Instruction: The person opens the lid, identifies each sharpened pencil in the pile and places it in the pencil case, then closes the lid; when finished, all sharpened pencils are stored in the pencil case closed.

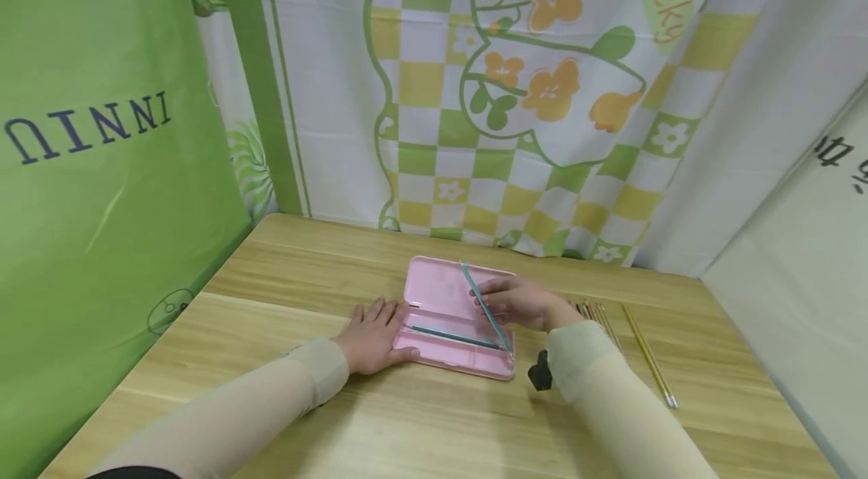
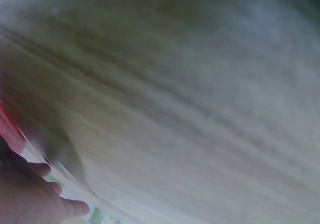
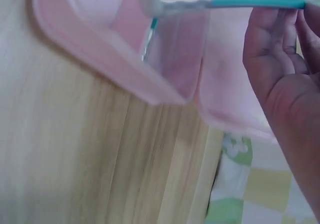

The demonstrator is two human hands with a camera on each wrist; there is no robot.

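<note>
A pink pencil case (image 1: 434,353) lies opened on the table, its lid (image 1: 434,283) tipped back on the far side. One teal pencil (image 1: 447,335) rests lengthwise inside it. My right hand (image 1: 521,303) pinches a second teal pencil (image 1: 493,324) above the case; in the right wrist view its silver band and blunt end (image 3: 175,1) reach out over the case. My left hand (image 1: 369,342) lies with spread fingers at the case's left end, thumb along the front edge. In the left wrist view, only part of that hand (image 2: 30,194) shows past the sleeve.
To the right lie two long yellow pencils (image 1: 647,355) side by side. Several thinner pencils (image 1: 602,317) lie partly hidden behind my right forearm. A small black object (image 1: 540,371) shows beside the right cuff. Patterned curtains (image 1: 434,87) hang behind the wooden table (image 1: 434,434).
</note>
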